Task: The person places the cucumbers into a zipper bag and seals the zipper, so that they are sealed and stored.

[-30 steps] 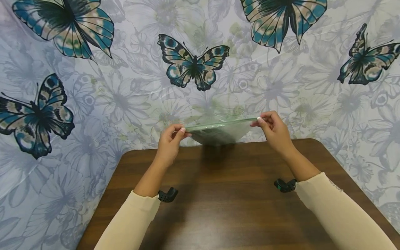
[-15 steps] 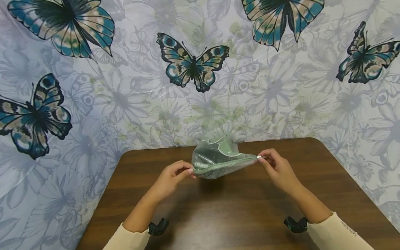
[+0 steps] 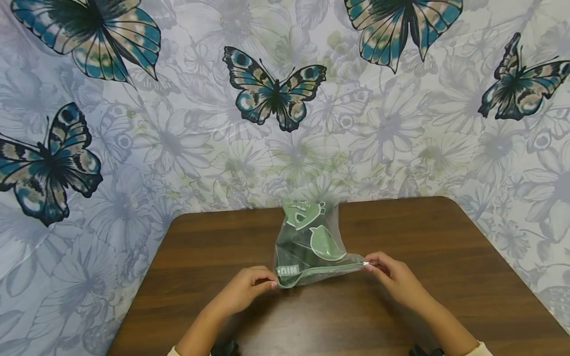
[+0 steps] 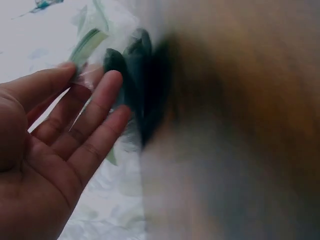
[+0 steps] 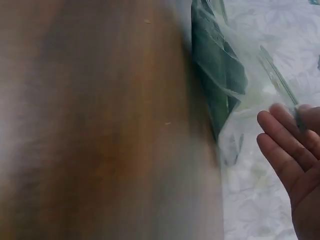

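A clear plastic zip bag (image 3: 297, 247) with green and white printing lies toward the far side of the table, its green zip edge nearest me. Something dark green (image 5: 215, 75) shows through the plastic in the right wrist view. My left hand (image 3: 245, 290) pinches the left end of the zip edge between thumb and index finger. At the opposite end, by a small white slider (image 3: 366, 263), my right hand (image 3: 398, 279) pinches the corner. The remaining fingers of the left hand (image 4: 65, 130) are loosely extended under the bag's edge.
The brown wooden table (image 3: 200, 247) has its far edge against a pale floral cloth (image 3: 178, 123) printed with butterflies. Dark wrist devices (image 3: 224, 347) sit at the bottom of the head view.
Both hands have drawn the bag from above the far edge down toward me. It has gone from hanging edge-on to lying spread, its printed face now visible.
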`<state>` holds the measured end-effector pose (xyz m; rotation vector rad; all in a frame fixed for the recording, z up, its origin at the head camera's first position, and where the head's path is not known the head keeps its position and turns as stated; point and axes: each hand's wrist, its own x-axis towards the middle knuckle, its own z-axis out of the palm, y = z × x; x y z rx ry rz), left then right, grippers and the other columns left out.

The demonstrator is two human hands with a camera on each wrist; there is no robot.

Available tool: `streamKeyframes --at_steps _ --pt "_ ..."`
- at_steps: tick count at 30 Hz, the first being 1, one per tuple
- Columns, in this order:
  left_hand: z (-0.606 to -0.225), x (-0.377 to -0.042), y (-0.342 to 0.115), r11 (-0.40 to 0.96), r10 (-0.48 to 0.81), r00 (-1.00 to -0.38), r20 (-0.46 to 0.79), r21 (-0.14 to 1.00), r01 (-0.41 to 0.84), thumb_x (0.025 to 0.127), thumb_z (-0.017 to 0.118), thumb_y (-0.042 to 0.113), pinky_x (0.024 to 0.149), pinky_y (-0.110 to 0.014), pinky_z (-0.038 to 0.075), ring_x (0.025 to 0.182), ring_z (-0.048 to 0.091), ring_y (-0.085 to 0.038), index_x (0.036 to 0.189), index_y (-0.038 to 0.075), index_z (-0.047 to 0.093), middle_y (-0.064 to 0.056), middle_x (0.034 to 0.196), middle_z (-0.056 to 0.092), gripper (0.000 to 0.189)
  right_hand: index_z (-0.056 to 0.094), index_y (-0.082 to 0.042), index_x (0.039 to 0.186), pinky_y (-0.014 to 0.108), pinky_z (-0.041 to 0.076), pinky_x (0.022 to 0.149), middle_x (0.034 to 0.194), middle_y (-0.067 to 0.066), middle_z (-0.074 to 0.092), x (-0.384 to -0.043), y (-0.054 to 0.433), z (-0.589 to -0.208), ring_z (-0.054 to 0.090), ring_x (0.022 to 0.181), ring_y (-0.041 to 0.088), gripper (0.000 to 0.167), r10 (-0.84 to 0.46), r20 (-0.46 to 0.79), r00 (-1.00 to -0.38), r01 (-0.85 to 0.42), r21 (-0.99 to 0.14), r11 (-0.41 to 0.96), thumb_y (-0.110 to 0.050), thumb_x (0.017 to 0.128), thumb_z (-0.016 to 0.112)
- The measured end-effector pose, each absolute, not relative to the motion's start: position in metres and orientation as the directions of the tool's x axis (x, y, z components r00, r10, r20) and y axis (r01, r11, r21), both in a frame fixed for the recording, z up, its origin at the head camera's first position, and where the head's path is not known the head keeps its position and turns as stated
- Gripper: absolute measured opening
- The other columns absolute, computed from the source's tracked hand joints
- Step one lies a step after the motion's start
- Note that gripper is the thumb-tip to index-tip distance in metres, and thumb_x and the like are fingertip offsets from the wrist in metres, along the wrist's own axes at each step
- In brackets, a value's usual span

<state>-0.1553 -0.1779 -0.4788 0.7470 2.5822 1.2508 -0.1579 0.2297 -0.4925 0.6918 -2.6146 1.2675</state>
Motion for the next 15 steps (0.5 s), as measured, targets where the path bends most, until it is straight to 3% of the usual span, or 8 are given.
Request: streamKeyframes --at_steps 2,6,9,11,15 --pt "-0.485 -0.152 -0.181 0.545 0.516 -0.854 0.061 0.746 0.383 0.098 0.065 0.023 0.077 -0.022 0.052 0.086 0.059 -0.001 0.1 0.019 0.076 0.008 0.099 0.071 0.012 0.07 -0.016 0.118 0.025 0.059 0.079 0.11 0.002 0.076 -0.153 0.232 -0.497 0.072 0.098 0.013 0.021 -0.353 0.319 -0.879 -0.472 -0.682 0.559 -0.014 0.098 0.066" --pt "-0.495 -0.146 -0.186 0.558 0.527 -0.848 0.058 0.729 0.396 0.098 0.066 0.022 0.082 -0.023 0.054 0.093 0.063 -0.002 0.1 0.018 0.077 0.009 0.102 0.073 0.012 0.073 -0.024 0.116 0.03 0.059 0.088 0.115 -0.007 0.075 -0.144 0.236 -0.503 0.071 0.108 0.012 0.025 -0.421 0.315 -0.851 -0.521 -0.607 0.6 -0.014 0.093 0.071" --pt "-0.498 -0.141 -0.189 0.557 0.527 -0.849 0.044 0.736 0.384 0.097 0.067 0.021 0.085 -0.023 0.055 0.098 0.066 -0.003 0.099 0.016 0.078 0.006 0.104 0.074 0.012 0.074 -0.026 0.113 0.029 0.058 0.087 0.11 -0.013 0.074 -0.138 0.239 -0.507 0.069 0.104 0.008 0.025 -0.482 0.333 -0.811 -0.583 -0.543 0.605 -0.014 0.091 0.074" --pt "-0.497 -0.138 -0.192 0.563 0.521 -0.853 0.03 0.739 0.37 0.096 0.069 0.019 0.081 -0.022 0.055 0.093 0.066 -0.003 0.097 0.016 0.078 0.006 0.1 0.074 0.01 0.075 -0.027 0.108 0.027 0.057 0.085 0.105 -0.017 0.073 -0.136 0.24 -0.507 0.066 0.1 0.005 0.02 -0.507 0.342 -0.791 -0.609 -0.521 0.599 -0.016 0.09 0.075" --pt "-0.491 -0.132 -0.199 0.625 0.457 -0.888 0.043 0.695 0.355 0.094 0.072 0.017 0.077 -0.024 0.056 0.087 0.066 -0.003 0.095 0.016 0.078 0.007 0.096 0.073 0.007 0.076 -0.027 0.103 0.027 0.057 0.083 0.101 -0.021 0.071 -0.134 0.243 -0.5 0.064 0.096 0.001 0.011 -0.474 0.339 -0.813 -0.582 -0.515 0.629 -0.024 0.094 0.071"
